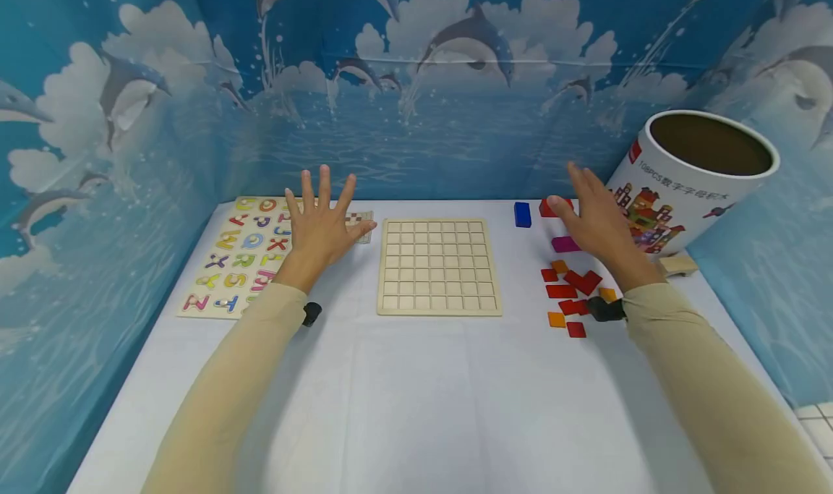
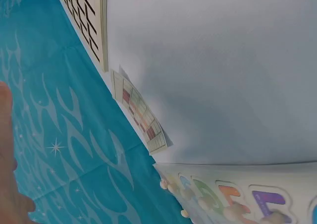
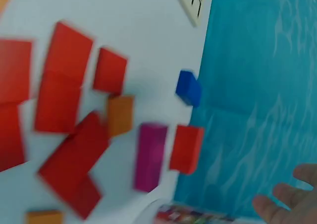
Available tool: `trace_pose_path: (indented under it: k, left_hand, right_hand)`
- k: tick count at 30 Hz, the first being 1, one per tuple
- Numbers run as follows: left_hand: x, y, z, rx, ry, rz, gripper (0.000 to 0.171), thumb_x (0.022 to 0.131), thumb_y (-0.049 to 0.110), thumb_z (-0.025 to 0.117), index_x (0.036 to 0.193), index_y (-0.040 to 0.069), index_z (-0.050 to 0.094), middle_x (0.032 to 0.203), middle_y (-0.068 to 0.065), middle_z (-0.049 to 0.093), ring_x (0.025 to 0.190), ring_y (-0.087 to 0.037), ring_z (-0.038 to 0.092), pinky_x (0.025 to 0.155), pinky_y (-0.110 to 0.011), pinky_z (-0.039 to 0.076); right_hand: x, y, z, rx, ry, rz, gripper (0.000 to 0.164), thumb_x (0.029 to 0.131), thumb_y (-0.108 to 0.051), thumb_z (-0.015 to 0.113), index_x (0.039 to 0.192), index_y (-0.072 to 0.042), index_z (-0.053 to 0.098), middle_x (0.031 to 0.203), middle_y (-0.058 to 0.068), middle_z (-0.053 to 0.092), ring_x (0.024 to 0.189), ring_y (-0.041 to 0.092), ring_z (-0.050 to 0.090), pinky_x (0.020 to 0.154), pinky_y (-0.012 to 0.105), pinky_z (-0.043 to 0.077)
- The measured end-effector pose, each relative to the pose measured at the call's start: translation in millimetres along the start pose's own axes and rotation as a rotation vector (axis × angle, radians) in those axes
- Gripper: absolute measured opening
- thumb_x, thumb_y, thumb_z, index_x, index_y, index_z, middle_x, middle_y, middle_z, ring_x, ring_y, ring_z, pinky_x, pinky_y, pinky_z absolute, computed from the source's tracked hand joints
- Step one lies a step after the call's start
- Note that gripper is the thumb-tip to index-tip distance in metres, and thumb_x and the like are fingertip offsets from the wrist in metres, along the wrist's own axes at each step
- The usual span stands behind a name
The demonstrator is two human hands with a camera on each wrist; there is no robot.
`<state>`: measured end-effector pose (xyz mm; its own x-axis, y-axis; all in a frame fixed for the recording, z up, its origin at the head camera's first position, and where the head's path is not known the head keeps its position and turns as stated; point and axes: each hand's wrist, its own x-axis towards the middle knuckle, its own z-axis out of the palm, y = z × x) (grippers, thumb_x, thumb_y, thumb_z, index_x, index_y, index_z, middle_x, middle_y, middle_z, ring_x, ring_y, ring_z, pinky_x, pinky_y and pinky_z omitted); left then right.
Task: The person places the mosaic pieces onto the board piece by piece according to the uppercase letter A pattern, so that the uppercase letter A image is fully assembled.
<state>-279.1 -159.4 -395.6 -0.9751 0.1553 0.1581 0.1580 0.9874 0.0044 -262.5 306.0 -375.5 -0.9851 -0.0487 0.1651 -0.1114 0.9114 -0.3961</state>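
So I had both arms stretched out over the white tabletop point(image 1: 416, 400). My left hand point(image 1: 319, 230) was up at the far left with its fingers splayed wide, thumb out to the side, gripping nothing. From the head view it covered part of a small patterned card point(image 2: 138, 112), and the wrist view put that hand apart from the card. Just left of the card lay the letter board point(image 1: 231, 266), loaded with colorful letters, its right side partly hidden by my hand and sleeve.

The square grid board point(image 1: 440, 266) sat flat between my hands, toward the far edge, rows of pale cells all bare.

My right hand point(image 1: 599, 223) was off to the far right, fingers pretty straight, thumb well out, also gripping nothing. It was up above the blocks: in the head view the thumb overlapped a red block point(image 3: 185, 148) near the far edge, but the wrist view had them apart. A blue block point(image 1: 523, 215) stood just left of that one, and a purple block point(image 1: 565, 244) lay on the near side. Nearer still was a loose cluster of red pieces point(image 1: 575, 330) and orange pieces point(image 1: 556, 320); the close-up was smeary, so I wouldn't swear to how many. The big white bucket point(image 1: 690, 183) with the castle print stood at the far right, just beyond my hand.
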Motion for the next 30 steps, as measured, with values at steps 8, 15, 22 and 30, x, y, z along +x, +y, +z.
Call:
trace_pose_path:
  k: [8,15,22,30]
  left_hand:
    - [-33.1,5.7,3.6,-0.151,-0.116,0.014,0.077,0.1,0.062,0.051,0.16,0.016,0.036,0.153,-0.024,0.046,0.134,-0.045,0.048,0.098,-0.061,0.045]
    - [-61.4,10.1,20.1,-0.345,-0.333,0.114,0.06,0.101,0.044,0.063,0.15,0.011,0.052,0.123,-0.016,0.07,0.114,-0.034,0.065,0.091,-0.051,0.051]
    - [-77.7,19.6,30.9,-0.391,-0.344,0.187,0.061,0.097,0.039,0.069,0.149,0.011,0.054,0.146,-0.015,0.057,0.129,-0.034,0.049,0.107,-0.049,0.041]
    - [-81.4,27.1,35.7,-0.372,-0.344,0.22,0.06,0.095,0.04,0.072,0.148,0.017,0.056,0.159,-0.013,0.043,0.127,-0.031,0.043,0.102,-0.047,0.04]
  right_hand:
    - [-44.8,54.3,3.2,0.373,-0.052,0.255,0.08,0.101,-0.057,0.052,0.164,-0.017,0.022,0.16,0.025,0.032,0.14,0.05,0.034,0.101,0.068,0.04]
    - [-69.8,85.7,14.0,0.492,-0.2,0.344,0.066,0.103,-0.043,0.059,0.155,-0.006,0.042,0.146,0.023,0.047,0.12,0.034,0.049,0.08,0.028,0.051]
    - [-72.7,95.6,21.0,0.43,-0.243,0.412,0.057,0.105,-0.034,0.059,0.152,-0.004,0.047,0.139,0.027,0.053,0.119,0.04,0.051,0.081,0.032,0.048]
    - [-67.3,99.2,20.2,0.33,-0.423,0.368,0.054,0.102,-0.02,0.062,0.151,-0.004,0.047,0.146,0.034,0.04,0.132,0.052,0.034,0.1,0.063,0.041]
